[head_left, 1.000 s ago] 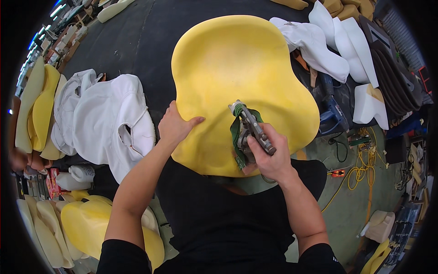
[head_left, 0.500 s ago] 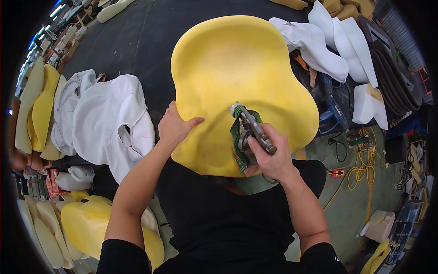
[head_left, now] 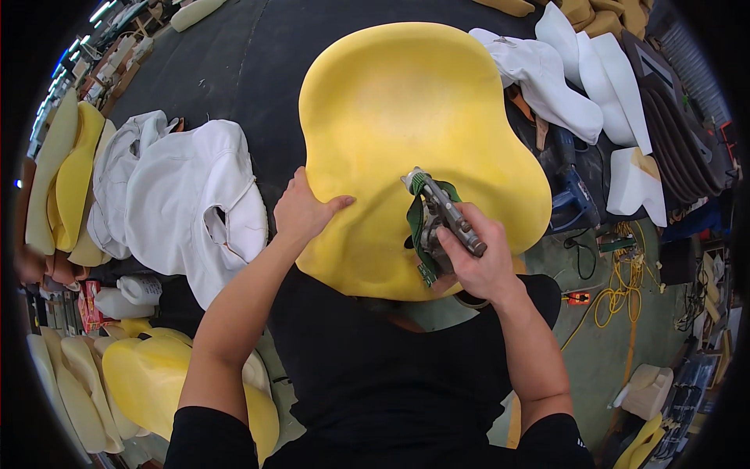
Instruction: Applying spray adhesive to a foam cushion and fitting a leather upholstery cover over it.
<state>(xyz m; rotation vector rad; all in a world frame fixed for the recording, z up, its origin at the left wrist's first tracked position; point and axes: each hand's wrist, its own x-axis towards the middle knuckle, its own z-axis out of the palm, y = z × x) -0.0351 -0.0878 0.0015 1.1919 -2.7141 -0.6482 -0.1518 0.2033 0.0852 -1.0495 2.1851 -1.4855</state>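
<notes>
A large yellow moulded foam seat piece [head_left: 406,102], with a wide rounded outline and a shallow hollow, lies at the front of the dark worktable. My left hand [head_left: 305,209] grips its left edge, thumb on top and the fingers mostly out of sight. Over the lower middle of the foam, my right hand [head_left: 480,248] is closed round a grey metal spray gun [head_left: 449,215]. Its front end points away and to the left. Green strap-like material wraps the gun and hangs beside it. Contact between gun and foam is unclear.
White sewn covers [head_left: 187,199] lie to the left, and another white cover [head_left: 551,94] to the right. Beyond that are white foam pieces [head_left: 625,86] and a blue power tool [head_left: 574,195]. A yellow cord [head_left: 621,277] coils on the floor. More yellow foam [head_left: 148,375] sits lower left.
The spray gun and my right hand have moved slightly right over the foam. My left hand keeps its hold on the edge. The whole view has shifted a little.
</notes>
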